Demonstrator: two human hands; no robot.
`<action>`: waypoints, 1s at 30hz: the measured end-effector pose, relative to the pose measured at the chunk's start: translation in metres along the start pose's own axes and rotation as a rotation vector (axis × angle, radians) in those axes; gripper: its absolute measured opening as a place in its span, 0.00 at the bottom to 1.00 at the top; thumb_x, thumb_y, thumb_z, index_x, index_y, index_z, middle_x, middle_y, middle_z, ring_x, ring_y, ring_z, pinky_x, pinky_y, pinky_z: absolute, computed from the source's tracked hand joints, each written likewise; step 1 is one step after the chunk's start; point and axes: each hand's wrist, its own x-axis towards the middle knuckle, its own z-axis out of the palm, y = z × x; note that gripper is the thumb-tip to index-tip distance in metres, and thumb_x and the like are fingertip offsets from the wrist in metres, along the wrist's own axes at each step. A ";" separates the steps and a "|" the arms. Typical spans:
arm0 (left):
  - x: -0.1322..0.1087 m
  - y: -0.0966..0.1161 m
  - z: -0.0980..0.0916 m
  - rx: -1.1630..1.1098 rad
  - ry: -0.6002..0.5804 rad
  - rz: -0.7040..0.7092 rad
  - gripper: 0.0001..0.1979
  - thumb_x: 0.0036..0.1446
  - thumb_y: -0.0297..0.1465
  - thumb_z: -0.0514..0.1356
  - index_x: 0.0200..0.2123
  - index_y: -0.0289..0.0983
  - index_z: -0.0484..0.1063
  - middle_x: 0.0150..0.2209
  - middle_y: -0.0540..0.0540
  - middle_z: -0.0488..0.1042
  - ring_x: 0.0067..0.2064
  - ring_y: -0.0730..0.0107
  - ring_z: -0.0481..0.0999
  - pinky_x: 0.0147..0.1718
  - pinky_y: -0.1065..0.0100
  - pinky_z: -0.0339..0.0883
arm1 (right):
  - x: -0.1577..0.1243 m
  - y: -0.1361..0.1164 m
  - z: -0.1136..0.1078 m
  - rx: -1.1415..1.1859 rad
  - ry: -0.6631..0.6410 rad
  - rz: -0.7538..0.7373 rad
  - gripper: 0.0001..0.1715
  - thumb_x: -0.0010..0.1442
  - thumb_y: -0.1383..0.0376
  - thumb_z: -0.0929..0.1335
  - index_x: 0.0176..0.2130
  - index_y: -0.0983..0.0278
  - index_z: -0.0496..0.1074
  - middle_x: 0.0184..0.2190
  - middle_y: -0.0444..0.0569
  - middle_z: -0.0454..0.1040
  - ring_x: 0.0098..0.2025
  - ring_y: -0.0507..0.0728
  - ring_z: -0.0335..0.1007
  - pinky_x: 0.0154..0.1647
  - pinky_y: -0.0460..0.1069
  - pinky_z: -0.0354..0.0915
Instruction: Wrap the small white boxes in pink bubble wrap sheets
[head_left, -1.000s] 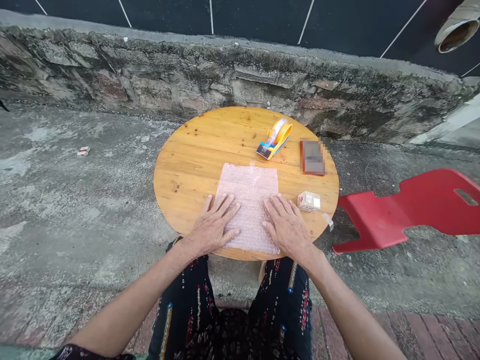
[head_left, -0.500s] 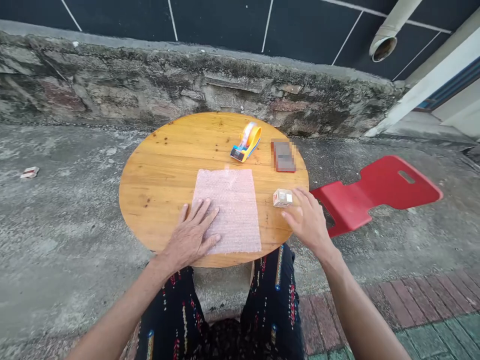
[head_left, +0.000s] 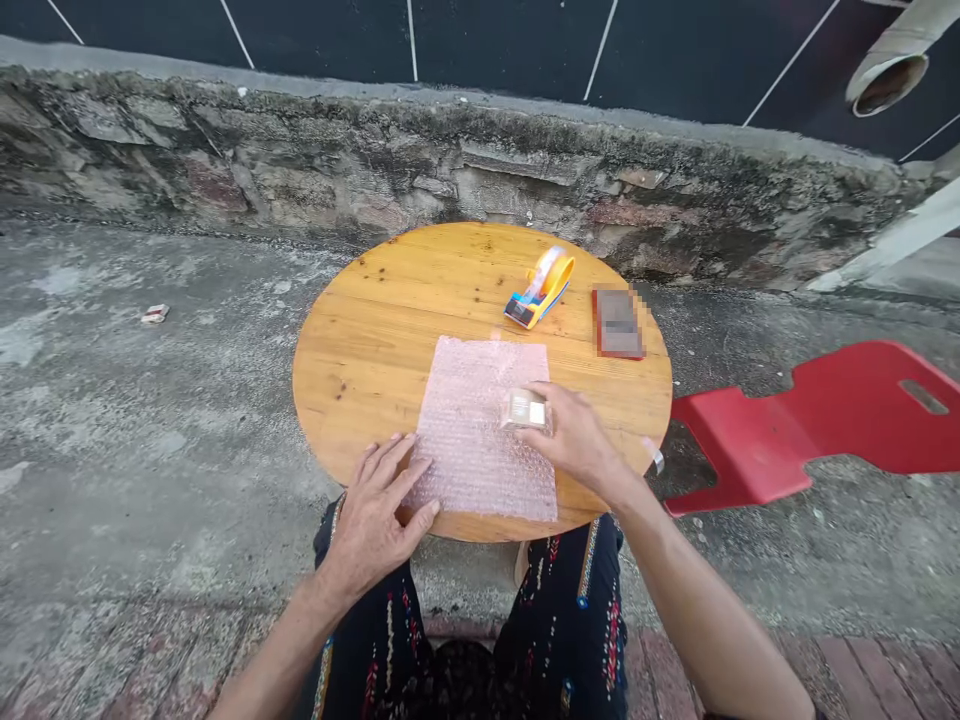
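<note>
A sheet of pinkish bubble wrap (head_left: 480, 450) lies flat near the front of the round wooden table (head_left: 352, 350). My right hand (head_left: 574, 430) grips a small light-coloured box (head_left: 525, 410) between thumb and fingers, over the right part of the sheet. Whether the box touches the wrap I cannot tell. My left hand (head_left: 386, 500) rests with fingers spread at the table's front left, its fingertips on the sheet's left edge. Behind the sheet stands a yellow and blue tape dispenser (head_left: 540, 288) with a roll of clear tape.
A flat item with a red edge (head_left: 619, 325), blurred out, lies at the table's right. Beyond that side is a red plastic chair (head_left: 795, 425). A stone wall base (head_left: 420, 180) runs behind the table. A small crumpled packet (head_left: 155, 313) lies on the concrete at left.
My right hand has taken hold of the small box and carried it left over the bubble wrap. The left hand has slid to the sheet's edge. The whole view has shifted.
</note>
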 end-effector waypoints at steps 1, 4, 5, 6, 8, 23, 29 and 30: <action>0.000 0.000 0.001 -0.002 -0.001 -0.001 0.21 0.59 0.35 0.58 0.55 0.38 0.65 0.63 0.38 0.61 0.65 0.50 0.59 0.62 0.42 0.55 | 0.008 -0.008 0.008 0.002 -0.017 -0.025 0.24 0.53 0.65 0.68 0.51 0.64 0.68 0.46 0.54 0.76 0.47 0.62 0.72 0.48 0.56 0.63; 0.001 0.001 0.000 -0.018 -0.011 -0.004 0.20 0.59 0.35 0.58 0.54 0.38 0.67 0.61 0.38 0.64 0.64 0.50 0.60 0.62 0.42 0.55 | 0.023 -0.019 0.027 0.004 -0.062 -0.075 0.24 0.52 0.67 0.68 0.51 0.63 0.68 0.46 0.53 0.76 0.47 0.60 0.72 0.49 0.55 0.62; 0.001 0.001 0.000 -0.024 -0.010 -0.006 0.19 0.59 0.35 0.58 0.54 0.38 0.67 0.61 0.38 0.65 0.64 0.51 0.60 0.62 0.41 0.55 | 0.026 -0.020 0.032 0.001 -0.080 -0.083 0.24 0.52 0.67 0.68 0.51 0.63 0.67 0.46 0.52 0.76 0.46 0.60 0.71 0.49 0.55 0.62; 0.002 0.001 -0.001 -0.029 -0.010 -0.008 0.20 0.59 0.35 0.59 0.54 0.38 0.67 0.60 0.38 0.65 0.64 0.51 0.60 0.62 0.41 0.54 | 0.027 -0.020 0.036 -0.004 -0.097 -0.086 0.24 0.53 0.67 0.68 0.51 0.63 0.67 0.46 0.52 0.76 0.46 0.60 0.71 0.49 0.55 0.61; 0.001 0.000 -0.003 -0.036 -0.016 -0.007 0.20 0.59 0.35 0.59 0.54 0.38 0.66 0.61 0.38 0.65 0.64 0.51 0.60 0.62 0.41 0.54 | 0.027 -0.019 0.040 -0.016 -0.125 -0.085 0.25 0.53 0.67 0.68 0.52 0.62 0.67 0.46 0.51 0.76 0.48 0.60 0.71 0.49 0.56 0.61; 0.000 -0.020 -0.019 0.048 -0.065 0.264 0.07 0.62 0.27 0.57 0.40 0.39 0.75 0.52 0.43 0.74 0.58 0.56 0.69 0.60 0.45 0.61 | -0.001 -0.018 0.024 -0.025 -0.080 -0.102 0.26 0.58 0.65 0.68 0.56 0.61 0.65 0.54 0.53 0.71 0.55 0.62 0.66 0.55 0.59 0.60; 0.005 -0.017 -0.017 0.051 -0.097 0.328 0.08 0.62 0.26 0.55 0.37 0.38 0.75 0.53 0.43 0.74 0.58 0.58 0.70 0.61 0.48 0.60 | -0.071 -0.016 -0.002 -0.043 -0.206 -0.132 0.10 0.59 0.64 0.69 0.43 0.61 0.72 0.44 0.48 0.76 0.46 0.58 0.69 0.49 0.57 0.62; 0.006 -0.016 -0.016 0.045 -0.093 0.330 0.08 0.62 0.25 0.55 0.37 0.38 0.75 0.53 0.43 0.74 0.57 0.58 0.70 0.61 0.48 0.59 | -0.079 -0.016 -0.002 -0.057 -0.208 -0.129 0.11 0.59 0.64 0.69 0.43 0.61 0.72 0.45 0.48 0.75 0.46 0.59 0.69 0.49 0.57 0.62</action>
